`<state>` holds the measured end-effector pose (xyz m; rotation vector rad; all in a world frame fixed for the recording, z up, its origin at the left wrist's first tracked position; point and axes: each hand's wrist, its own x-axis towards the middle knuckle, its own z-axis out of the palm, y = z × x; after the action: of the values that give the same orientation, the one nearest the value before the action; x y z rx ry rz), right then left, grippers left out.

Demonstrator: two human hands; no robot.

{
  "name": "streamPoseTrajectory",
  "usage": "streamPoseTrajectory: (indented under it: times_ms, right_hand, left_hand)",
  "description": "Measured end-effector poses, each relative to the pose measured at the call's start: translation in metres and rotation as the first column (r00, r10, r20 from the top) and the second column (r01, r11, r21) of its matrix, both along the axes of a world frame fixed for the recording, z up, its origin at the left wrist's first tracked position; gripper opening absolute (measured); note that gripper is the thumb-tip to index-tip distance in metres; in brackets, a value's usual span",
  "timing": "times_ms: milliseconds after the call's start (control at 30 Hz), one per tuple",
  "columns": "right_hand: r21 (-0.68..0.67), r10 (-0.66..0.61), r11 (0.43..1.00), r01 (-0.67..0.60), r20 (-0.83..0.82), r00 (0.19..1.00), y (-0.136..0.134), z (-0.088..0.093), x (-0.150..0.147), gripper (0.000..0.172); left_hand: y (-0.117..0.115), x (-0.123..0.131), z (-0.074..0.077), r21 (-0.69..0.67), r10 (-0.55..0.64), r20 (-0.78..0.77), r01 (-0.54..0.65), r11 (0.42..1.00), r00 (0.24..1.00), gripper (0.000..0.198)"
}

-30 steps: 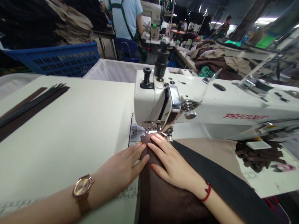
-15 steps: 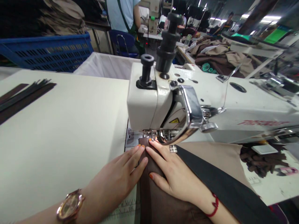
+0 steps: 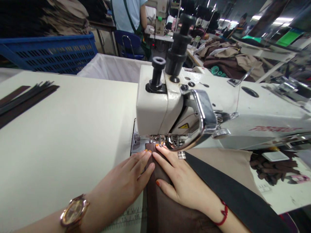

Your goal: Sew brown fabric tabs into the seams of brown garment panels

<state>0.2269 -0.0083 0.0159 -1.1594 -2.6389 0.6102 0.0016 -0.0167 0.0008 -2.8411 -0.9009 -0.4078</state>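
A brown piece of fabric point(image 3: 167, 212) lies under the head of a white sewing machine point(image 3: 155, 111), its folded edge running up toward the needle area. Fingers stretched, my left hand point(image 3: 121, 179) rests its tips on the left edge of this fabric. My right hand point(image 3: 179, 174) is spread flat on top of it, with the fingertips close to the presser foot, which the machine head partly hides. A black strip point(image 3: 228, 191) and a beige fabric piece point(image 3: 223, 158) extend to the right, beyond my right hand.
Dark strips point(image 3: 24, 102) lie on the left of the white table point(image 3: 73, 139). Brown fabric pieces point(image 3: 267, 168) and pink-handled snips point(image 3: 298, 178) are at the right. Behind stand a blue basket point(image 3: 60, 53) and a co-worker point(image 3: 128, 16). A printed ruler point(image 3: 131, 218) marks the front.
The view has shifted slightly, so the machine head appears a little farther right. Both hands keep nearly the same places on the brown fabric.
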Motion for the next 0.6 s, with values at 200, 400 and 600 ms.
streamPoseTrajectory:
  times_ms: [200, 400, 600]
  right_hand:
    - [0.006, 0.000, 1.000, 0.000, 0.011, 1.000, 0.0023, 0.0016, 0.0000, 0.067]
    - [0.013, 0.003, 1.000, -0.003, 0.003, 1.000, 0.0070, 0.0037, -0.0010, 0.065]
    - [0.017, 0.004, 1.000, -0.004, -0.005, 1.000, 0.0100, 0.0043, -0.0008, 0.064]
  left_hand:
    - [0.0021, 0.0014, -0.0010, -0.010, 0.012, 0.001, -0.012, 1.000, 1.000, 0.037]
    - [0.0043, 0.0005, -0.0005, -0.020, 0.006, 0.023, -0.005, 1.000, 1.000, 0.034]
    - [0.0082, 0.0007, 0.0000, -0.047, 0.008, 0.016, -0.007, 0.999, 1.000, 0.036]
